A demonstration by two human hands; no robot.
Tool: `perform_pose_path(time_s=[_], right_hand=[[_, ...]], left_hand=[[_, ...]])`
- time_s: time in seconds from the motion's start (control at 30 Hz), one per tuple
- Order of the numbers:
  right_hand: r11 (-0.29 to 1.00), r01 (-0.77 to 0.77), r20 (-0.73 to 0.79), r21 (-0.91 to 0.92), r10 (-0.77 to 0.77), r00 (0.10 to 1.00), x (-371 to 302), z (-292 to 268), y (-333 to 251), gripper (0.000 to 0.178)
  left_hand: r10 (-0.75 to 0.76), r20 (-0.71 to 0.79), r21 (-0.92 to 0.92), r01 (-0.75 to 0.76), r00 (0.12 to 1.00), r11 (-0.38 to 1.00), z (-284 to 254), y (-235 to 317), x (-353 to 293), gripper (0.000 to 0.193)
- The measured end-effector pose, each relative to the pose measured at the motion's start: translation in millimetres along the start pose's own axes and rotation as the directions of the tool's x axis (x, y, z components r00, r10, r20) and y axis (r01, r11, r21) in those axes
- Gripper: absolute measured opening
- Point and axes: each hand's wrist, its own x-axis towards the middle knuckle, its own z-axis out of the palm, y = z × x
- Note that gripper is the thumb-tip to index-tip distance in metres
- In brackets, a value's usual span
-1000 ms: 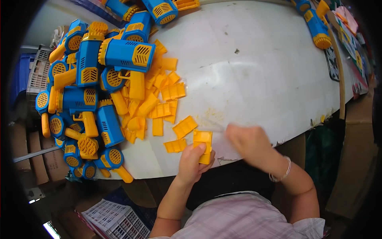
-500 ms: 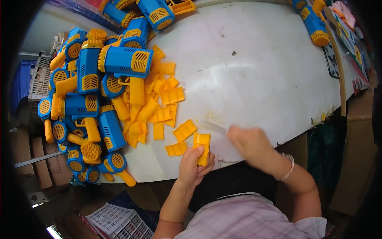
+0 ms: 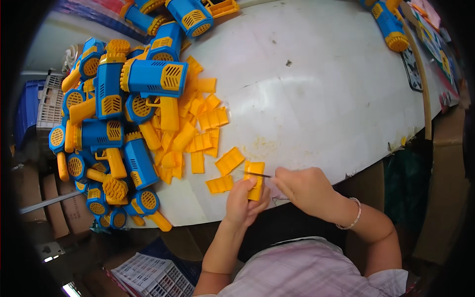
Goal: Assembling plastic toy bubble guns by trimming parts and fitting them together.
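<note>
My left hand point(image 3: 246, 202) grips an orange-yellow plastic cover point(image 3: 255, 190) upright near the table's front edge, thumb on its face. Closed around the handle of a slim knife point(image 3: 258, 173) is my right hand point(image 3: 308, 190). The dark blade lies across the upper part of the cover and its tip reaches past the left side; whether it presses on the plastic I cannot tell. Two loose covers, one ribbed point(image 3: 230, 161) and one lower point(image 3: 219, 185), lie just left of my left hand. Beyond them spreads a heap of similar covers point(image 3: 213, 119).
Blue and yellow toy guns point(image 3: 157, 77) are piled along the table's left side. Another toy gun point(image 3: 389, 25) and a phone point(image 3: 411, 69) lie at the far right, by a wooden edge strip point(image 3: 424, 94). Yellow shavings point(image 3: 262, 146) dot the white table point(image 3: 316, 109).
My right hand has moved slightly left and down, bringing the blade from above the table onto the cover. My left hand keeps hold of the cover, shifted slightly right.
</note>
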Motion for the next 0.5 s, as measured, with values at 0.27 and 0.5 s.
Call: perform_pose_path(time_s=[0.27, 0.5], right_hand=[[0.934, 0.01, -0.186, 0.357, 0.061, 0.981, -5, 8, 0, 0.009], [0.998, -0.064, -0.133, 0.011, 0.065, 0.989, 0, 9, 3, 0.01]], left_hand=[[0.02, -0.034, -0.057, -0.022, 0.999, 0.998, -16, 0, 1, 0.033], [0.03, -0.021, 0.073, -0.028, 0.999, 0.997, -9, -3, -2, 0.032]])
